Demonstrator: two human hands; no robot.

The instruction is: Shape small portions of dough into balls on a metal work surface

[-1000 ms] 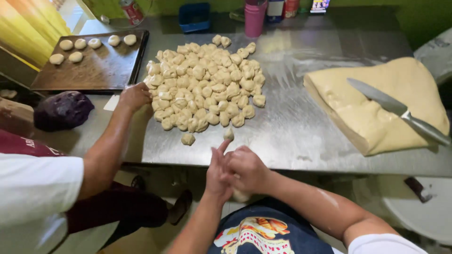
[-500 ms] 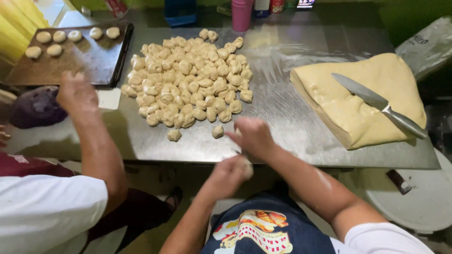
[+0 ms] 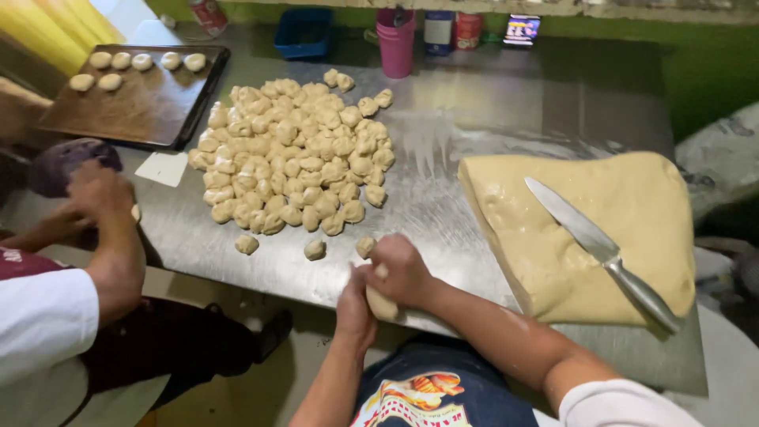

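Note:
My left hand [image 3: 355, 299] and my right hand [image 3: 402, 269] press together around one small piece of dough [image 3: 380, 301] at the near edge of the steel table [image 3: 506, 119]. Just beyond my hands lie three loose dough pieces [image 3: 315, 249]. Farther back a wide heap of cut dough pieces [image 3: 294, 154] covers the table's middle. To the right sits a big slab of dough [image 3: 624, 213] with a long knife [image 3: 601, 251] lying across it.
A co-worker's hands [image 3: 95, 198] work at the left edge, next to a purple cloth [image 3: 59, 162]. A dark tray [image 3: 150, 103] with several rolled balls stands at back left. A blue tub [image 3: 303, 32], pink cups [image 3: 396, 39] and cans line the back.
My hands have closed together on the dough piece and shifted slightly back toward the table edge. The co-worker's hand has drawn back from the heap to the left edge.

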